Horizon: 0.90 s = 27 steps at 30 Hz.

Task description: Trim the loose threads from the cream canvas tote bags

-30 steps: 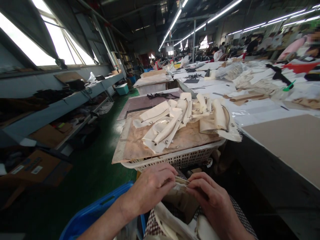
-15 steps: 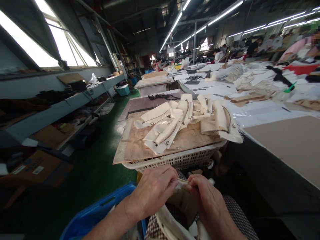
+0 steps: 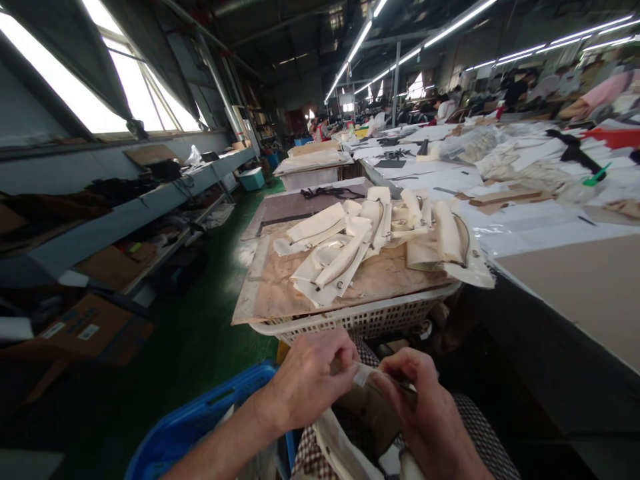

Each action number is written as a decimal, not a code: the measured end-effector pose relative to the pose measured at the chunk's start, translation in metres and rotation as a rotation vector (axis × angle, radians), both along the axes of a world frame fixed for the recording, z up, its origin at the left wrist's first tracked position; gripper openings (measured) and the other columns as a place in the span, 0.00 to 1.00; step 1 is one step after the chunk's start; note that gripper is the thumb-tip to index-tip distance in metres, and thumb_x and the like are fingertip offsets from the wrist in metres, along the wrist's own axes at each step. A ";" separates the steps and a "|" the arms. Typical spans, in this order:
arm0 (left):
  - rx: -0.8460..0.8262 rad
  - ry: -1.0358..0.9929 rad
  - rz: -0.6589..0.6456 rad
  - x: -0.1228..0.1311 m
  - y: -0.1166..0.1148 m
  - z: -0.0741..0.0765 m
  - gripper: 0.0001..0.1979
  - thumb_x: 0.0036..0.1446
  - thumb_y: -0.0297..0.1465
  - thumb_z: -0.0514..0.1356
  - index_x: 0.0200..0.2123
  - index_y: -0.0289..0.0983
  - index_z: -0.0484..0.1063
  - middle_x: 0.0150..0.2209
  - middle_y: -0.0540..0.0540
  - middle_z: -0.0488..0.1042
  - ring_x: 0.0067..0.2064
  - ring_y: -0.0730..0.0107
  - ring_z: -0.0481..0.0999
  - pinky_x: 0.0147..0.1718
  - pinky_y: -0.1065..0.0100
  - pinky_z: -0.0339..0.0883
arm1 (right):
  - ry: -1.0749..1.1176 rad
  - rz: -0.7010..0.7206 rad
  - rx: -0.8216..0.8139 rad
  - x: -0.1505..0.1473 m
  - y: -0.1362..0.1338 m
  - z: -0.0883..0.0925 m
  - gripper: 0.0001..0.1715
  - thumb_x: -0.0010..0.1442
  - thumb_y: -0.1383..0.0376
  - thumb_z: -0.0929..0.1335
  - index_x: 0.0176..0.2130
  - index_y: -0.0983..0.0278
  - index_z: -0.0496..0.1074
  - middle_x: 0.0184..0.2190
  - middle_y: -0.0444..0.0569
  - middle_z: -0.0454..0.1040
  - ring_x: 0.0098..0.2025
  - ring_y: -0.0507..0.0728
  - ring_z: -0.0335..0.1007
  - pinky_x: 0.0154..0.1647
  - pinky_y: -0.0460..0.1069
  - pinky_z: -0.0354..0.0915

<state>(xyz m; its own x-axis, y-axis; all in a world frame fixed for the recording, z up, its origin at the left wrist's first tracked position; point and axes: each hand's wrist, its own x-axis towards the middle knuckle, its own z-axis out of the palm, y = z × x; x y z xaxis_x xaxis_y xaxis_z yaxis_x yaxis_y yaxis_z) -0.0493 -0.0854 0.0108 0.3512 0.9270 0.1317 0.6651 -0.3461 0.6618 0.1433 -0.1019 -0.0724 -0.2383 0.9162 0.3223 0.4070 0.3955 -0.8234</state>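
A cream, leather-like piece with a curved edge (image 3: 340,443) lies over my lap and rises between my hands. My left hand (image 3: 315,370) pinches its upper edge between thumb and fingers. Just to the right, my right hand (image 3: 423,397) is closed on the same edge, thumb underneath and fingers bent. A short whitish strip of the edge shows between the two hands. Much of the piece's lower part is hidden by my right hand and wrist. In front of me, several similar cream pieces (image 3: 345,257) with dark, zipper-like lines lie heaped on a brown board (image 3: 267,287).
The board rests on a white slotted basket (image 3: 345,322). A blue crate (image 3: 205,413) stands at my left, beside my checked clothing. On the right runs a long table with a beige sheet (image 3: 575,287), papers and cloth. A person's pink sleeve (image 3: 607,93) shows at far right.
My right hand has turned a little and its fingers have lifted, with the thumb now showing more. My left-hand fingers have arched higher. The view has shifted slightly left.
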 end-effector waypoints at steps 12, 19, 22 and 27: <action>-0.277 -0.126 0.066 -0.006 -0.003 0.019 0.11 0.48 0.24 0.67 0.33 0.37 0.68 0.34 0.51 0.76 0.36 0.69 0.73 0.37 0.68 0.65 | -0.441 0.267 0.246 0.000 0.014 0.006 0.12 0.68 0.63 0.58 0.46 0.55 0.68 0.32 0.44 0.79 0.30 0.56 0.78 0.26 0.47 0.70; -0.051 0.300 0.188 -0.013 -0.024 0.027 0.11 0.50 0.23 0.62 0.34 0.39 0.64 0.35 0.51 0.72 0.37 0.66 0.72 0.36 0.68 0.64 | -0.519 0.259 0.299 -0.005 0.015 -0.002 0.10 0.63 0.69 0.61 0.37 0.55 0.69 0.23 0.41 0.76 0.22 0.55 0.75 0.18 0.46 0.61; -0.006 0.351 0.159 -0.014 -0.025 0.025 0.10 0.50 0.20 0.61 0.35 0.38 0.67 0.36 0.50 0.74 0.39 0.65 0.74 0.38 0.67 0.66 | -0.527 0.250 0.299 -0.005 0.015 -0.003 0.11 0.60 0.71 0.62 0.36 0.56 0.68 0.23 0.42 0.76 0.23 0.56 0.75 0.19 0.47 0.60; 0.056 0.288 0.036 -0.018 -0.022 0.024 0.08 0.53 0.19 0.61 0.30 0.37 0.70 0.41 0.49 0.76 0.41 0.68 0.76 0.41 0.69 0.69 | -0.526 0.284 0.297 -0.003 0.016 -0.004 0.10 0.61 0.71 0.63 0.38 0.56 0.68 0.24 0.40 0.75 0.23 0.55 0.75 0.20 0.47 0.60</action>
